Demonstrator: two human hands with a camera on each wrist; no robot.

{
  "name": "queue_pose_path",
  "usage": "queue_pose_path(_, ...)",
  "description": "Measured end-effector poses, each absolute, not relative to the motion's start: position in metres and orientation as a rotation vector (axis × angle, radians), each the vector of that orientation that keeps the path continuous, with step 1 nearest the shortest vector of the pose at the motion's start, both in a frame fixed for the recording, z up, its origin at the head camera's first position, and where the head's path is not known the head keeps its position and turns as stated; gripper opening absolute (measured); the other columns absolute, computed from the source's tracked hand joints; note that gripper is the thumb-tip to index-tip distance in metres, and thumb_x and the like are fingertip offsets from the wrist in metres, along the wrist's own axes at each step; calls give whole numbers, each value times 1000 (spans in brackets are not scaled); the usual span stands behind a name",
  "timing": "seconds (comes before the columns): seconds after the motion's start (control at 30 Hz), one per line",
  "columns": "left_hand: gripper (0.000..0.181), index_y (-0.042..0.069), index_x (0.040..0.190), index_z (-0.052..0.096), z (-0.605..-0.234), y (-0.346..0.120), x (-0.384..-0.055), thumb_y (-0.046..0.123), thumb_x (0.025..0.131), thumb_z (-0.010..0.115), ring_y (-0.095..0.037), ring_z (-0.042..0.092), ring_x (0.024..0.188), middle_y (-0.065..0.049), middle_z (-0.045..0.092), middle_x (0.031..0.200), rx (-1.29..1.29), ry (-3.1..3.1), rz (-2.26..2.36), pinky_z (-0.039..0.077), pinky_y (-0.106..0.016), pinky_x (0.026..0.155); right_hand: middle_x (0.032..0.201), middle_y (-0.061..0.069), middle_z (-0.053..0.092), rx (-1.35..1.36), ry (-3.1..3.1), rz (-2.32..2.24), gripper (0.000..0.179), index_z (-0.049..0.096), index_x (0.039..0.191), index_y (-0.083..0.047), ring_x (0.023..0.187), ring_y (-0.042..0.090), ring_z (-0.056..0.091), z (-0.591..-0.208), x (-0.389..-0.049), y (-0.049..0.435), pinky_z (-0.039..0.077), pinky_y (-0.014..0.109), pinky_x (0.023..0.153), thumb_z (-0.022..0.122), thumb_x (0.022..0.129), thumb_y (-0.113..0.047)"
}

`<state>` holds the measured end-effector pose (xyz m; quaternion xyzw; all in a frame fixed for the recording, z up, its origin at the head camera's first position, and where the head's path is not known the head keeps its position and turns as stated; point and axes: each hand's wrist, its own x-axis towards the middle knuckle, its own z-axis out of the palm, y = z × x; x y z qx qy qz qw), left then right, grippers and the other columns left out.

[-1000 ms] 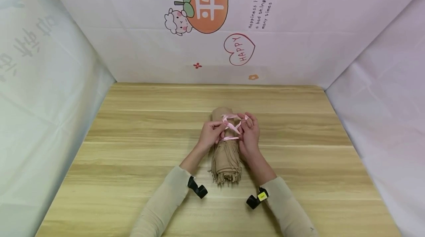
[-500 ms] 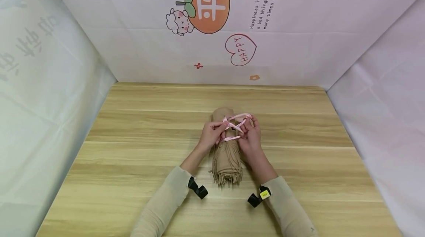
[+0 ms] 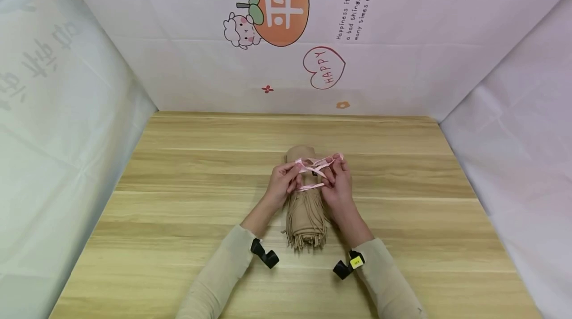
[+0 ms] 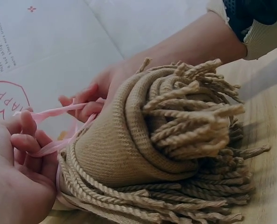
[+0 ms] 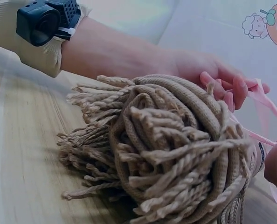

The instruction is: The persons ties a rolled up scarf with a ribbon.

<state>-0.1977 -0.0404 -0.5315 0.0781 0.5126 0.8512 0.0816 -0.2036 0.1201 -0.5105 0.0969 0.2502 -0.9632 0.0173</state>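
Note:
A rolled tan scarf (image 3: 306, 212) with a fringed end lies lengthwise on the table, its fringe toward me. Around its middle runs a pink ribbon (image 3: 310, 187), whose upper part is looped and crossed above the roll. My left hand (image 3: 281, 182) pinches the ribbon between thumb and fingers on the scarf's left. On the other side, my right hand (image 3: 338, 187) holds more of the ribbon, with a strand stretched at its fingertips. Ribbon strands span the two hands in the left wrist view, above the scarf (image 4: 115, 140). Fingers partly hide the crossing.
The wooden table (image 3: 187, 199) extends around the scarf on all sides. A white printed cloth (image 3: 201, 75) stands upright behind the table, with white sheets on both sides. Each wrist carries a black camera (image 3: 267, 255).
The right fingers have shifted slightly right, drawing a ribbon strand outward. The ribbon loop between the hands has changed shape and looks flatter. The scarf stays nearly in place.

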Motion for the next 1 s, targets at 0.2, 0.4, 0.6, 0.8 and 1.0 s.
queue_pose_path(0.2, 21, 9, 91, 63, -530, -44, -195, 6, 104, 48, -2, 37, 40, 5, 56, 59, 208, 1535, 2508, 48, -17, 55, 68, 0, 56, 233, 827, -3025, 24, 56, 93, -11, 39, 4, 32, -513, -202, 120, 19, 16, 38, 40, 101, -27)
queue_pose_path(0.4, 26, 13, 83, 62, -528, -49, -193, 2, 103, 48, -5, 46, 56, 3, 49, 66, 124, 1620, 2449, 46, -16, 58, 62, 1, 52, 296, 1101, -2976, 20, 54, 95, -11, 38, 5, 33, -517, -201, 122, 25, 18, 37, 43, 103, -26)
queue_pose_path(0.6, 25, 10, 83, 63, -526, -51, -191, 0, 101, 50, -6, 55, 69, 2, 59, 76, 59, 1654, 2420, 48, -17, 63, 58, 0, 51, 296, 1296, -2937, 18, 52, 95, -9, 37, 5, 35, -520, -198, 125, 25, 20, 37, 42, 106, -19)
queue_pose_path(0.8, 16, -5, 89, 65, -523, -57, -185, -2, 100, 53, -8, 58, 80, -6, 62, 90, 50, 1851, 2312, 52, -18, 71, 58, 1, 56, 297, 1498, -2867, 17, 48, 99, 2, 41, 8, 51, -523, -196, 126, 43, 18, 39, 46, 105, -14)
queue_pose_path(1.0, 18, -11, 97, 66, -525, -66, -178, 3, 99, 55, -9, 58, 84, -5, 66, 92, 5, 2062, 2131, 50, -21, 76, 59, 0, 60, 335, 1713, -2730, 26, 45, 107, 9, 46, 10, 62, -523, -191, 128, 55, 23, 48, 47, 105, -17)
